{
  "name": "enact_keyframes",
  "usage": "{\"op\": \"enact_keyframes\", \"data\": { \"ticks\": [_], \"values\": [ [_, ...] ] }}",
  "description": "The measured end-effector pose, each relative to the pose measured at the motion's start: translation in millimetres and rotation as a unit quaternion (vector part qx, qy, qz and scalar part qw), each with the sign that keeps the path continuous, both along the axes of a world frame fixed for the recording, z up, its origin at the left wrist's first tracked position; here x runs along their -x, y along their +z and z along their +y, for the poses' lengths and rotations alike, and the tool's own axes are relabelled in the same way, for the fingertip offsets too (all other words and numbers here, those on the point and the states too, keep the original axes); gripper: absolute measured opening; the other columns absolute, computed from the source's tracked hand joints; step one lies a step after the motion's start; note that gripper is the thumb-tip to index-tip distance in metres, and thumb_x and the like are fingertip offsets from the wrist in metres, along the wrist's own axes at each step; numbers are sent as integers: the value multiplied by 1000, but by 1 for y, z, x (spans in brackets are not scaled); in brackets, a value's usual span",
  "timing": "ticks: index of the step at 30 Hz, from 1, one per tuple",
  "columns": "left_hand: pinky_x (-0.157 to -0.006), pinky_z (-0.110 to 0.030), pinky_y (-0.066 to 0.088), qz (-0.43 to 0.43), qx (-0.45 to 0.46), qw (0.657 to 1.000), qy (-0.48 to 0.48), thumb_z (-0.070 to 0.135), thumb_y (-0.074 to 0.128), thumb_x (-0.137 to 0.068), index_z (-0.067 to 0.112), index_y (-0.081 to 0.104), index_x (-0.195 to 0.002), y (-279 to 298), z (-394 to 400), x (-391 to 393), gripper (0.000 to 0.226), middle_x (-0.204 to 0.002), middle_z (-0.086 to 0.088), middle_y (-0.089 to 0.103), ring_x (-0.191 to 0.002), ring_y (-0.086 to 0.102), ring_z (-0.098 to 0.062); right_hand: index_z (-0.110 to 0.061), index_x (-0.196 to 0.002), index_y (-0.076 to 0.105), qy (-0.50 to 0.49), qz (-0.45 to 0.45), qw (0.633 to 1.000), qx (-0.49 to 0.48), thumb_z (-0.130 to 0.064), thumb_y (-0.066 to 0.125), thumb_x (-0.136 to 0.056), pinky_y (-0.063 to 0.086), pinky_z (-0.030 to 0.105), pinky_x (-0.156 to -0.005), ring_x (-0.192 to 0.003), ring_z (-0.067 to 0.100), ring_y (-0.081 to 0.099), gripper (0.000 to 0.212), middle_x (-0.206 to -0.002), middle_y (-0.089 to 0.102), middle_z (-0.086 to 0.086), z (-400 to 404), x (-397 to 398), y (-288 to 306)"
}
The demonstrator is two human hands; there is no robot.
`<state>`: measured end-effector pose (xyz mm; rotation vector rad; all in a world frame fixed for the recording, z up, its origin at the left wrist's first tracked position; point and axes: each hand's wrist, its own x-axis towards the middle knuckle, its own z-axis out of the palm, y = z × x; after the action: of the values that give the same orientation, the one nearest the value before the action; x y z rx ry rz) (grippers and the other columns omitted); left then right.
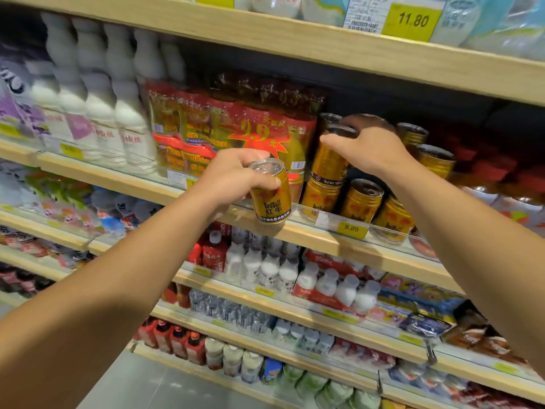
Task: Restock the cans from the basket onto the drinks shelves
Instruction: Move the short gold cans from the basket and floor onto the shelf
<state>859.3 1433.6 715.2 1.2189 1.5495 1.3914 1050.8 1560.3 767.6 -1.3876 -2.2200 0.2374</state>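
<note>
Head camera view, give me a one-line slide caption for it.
Left hand holds a gold can at the shelf edge while the right hand grips a stacked can.

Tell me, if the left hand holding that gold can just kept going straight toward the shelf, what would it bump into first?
Probably the red and gold multipack directly behind it. The left hand holds its gold can in front of the shelf edge, left of the stacked gold cans. Depth is unclear, so that is a guess.

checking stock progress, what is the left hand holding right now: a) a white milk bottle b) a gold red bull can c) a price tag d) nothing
b: the left hand has its fingers curled round a gold can in front of the shelf edge.
</note>
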Motion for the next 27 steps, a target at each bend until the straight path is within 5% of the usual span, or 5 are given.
{"op": "enact_keyframes", "data": {
  "ticks": [13, 22, 27],
  "values": [
    [-65, -29, 42, 13, 6, 999, -50, 16, 82, -71, 24, 71, -113, 1, 4, 17, 45, -115, 17, 66, -94, 62, -9, -26, -146, 41, -8, -4, 998, 55, -42, 54, -94, 40, 32, -96, -129, 26, 45, 56, -147, 46, 6, -15, -9, 19],
    [-58, -25, 41, 18, 7, 998, -66, 16, 82, -71, 22, 67, -121, 2, 3, 19, 53, -108, 12, 70, -91, 64, -9, -16, -140, 47, -66, -13, 998, -10, -62, 52, -89, 38, 29, -84, -124, 30, 50, 69, -140, 52, 11, -23, 4, 8],
    [-63, -28, 40, 16, 8, 997, -72, 17, 81, -72, 23, 66, -122, 3, 3, 22, 53, -111, 12, 69, -95, 63, -14, -23, -148, 38, -20, 29, 999, 36, -45, 53, -95, 38, 28, -91, -129, 25, 47, 59, -146, 47, 6, -21, -6, 13]
  ]
}}
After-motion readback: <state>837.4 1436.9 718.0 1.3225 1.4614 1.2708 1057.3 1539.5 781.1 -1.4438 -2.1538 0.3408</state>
